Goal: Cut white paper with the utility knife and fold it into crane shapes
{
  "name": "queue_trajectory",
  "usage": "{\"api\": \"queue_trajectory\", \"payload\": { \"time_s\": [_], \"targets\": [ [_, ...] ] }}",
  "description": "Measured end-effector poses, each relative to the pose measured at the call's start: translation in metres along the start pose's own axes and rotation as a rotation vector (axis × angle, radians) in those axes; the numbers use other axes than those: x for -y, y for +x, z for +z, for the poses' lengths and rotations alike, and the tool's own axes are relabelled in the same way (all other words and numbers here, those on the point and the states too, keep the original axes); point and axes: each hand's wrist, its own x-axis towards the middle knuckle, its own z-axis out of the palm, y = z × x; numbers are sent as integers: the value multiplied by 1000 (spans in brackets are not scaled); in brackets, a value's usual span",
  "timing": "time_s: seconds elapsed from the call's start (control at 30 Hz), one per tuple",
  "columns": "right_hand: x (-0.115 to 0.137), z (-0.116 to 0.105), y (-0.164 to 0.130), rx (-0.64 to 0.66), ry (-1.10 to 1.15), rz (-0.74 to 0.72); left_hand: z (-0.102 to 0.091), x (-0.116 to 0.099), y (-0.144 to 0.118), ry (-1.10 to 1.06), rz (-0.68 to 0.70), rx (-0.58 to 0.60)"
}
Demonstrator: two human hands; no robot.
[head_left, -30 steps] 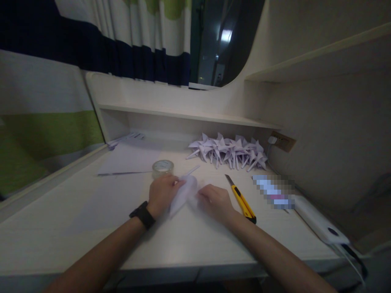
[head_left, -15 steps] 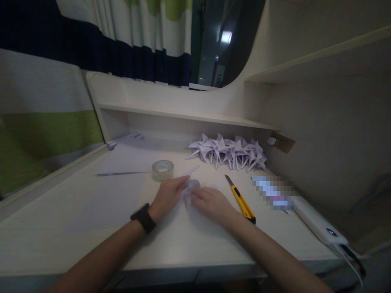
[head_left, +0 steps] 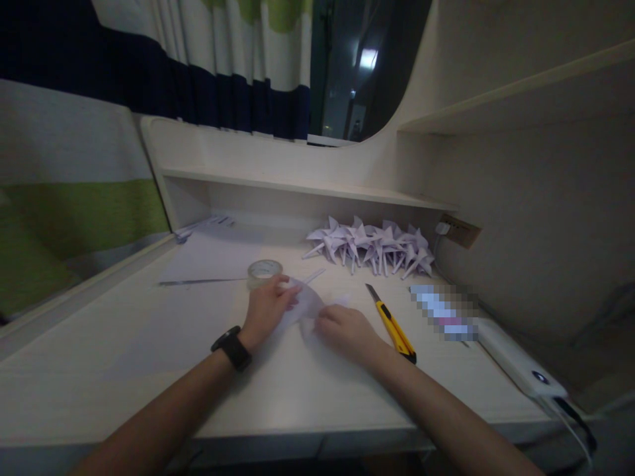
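Since the earlier frame, both hands have parted slightly and the folded paper piece (head_left: pixel 308 303) lies flatter on the bench (head_left: pixel 149 344). Left hand (head_left: pixel 266 307) presses its left end with fingers spread; right hand (head_left: pixel 344 328) pinches its right edge, fingers curled. Its long axis runs left-to-right between them, one tip pointing away. Tape roll (head_left: pixel 264 271) sits just beyond the left hand; utility knife (head_left: pixel 393 325) lies right of the right hand. Open bench remains nearside.

L wrist: black watch (head_left: pixel 231 347) w/ dark strap | both forearms bare, no sleeves | hands ungloved
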Motion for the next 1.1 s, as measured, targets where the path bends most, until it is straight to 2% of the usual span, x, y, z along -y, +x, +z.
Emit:
{"api": "queue_trajectory", "payload": {
  "time_s": [0.07, 0.23, 0.3, 0.5, 0.7, 0.83, 0.93, 1.0, 1.1],
  "targets": [
    [1, -1, 0, -13, 15, 1, -1, -2, 0, 61, 31, 16],
    [2, -6, 2, -18, -140, -51, 1, -2, -2, 301, 341, 3],
    [1, -6, 3, -27, -164, -37, 3, -2, -3, 360, 393, -12],
    [3, 1, 1, -56, -141, -90, 8, 4, -5, 397, 356, -113],
    [8, 4, 0, -73, -137, -158, 11, 4, -6, 109, 181, 11],
    [11, 2, 1, -87, -123, -175, 9, 1, -6, 262, 270, -58],
    [13, 0, 1, -88, -128, -189, 8, -1, -6, 357, 279, -110],
    [14, -1, 2, -104, -127, -193, 7, -2, -6, 369, 313, -109],
    [12, -1, 1, -144, -110, -180, 8, -4, -6, 304, 414, -46]
  ]
}}
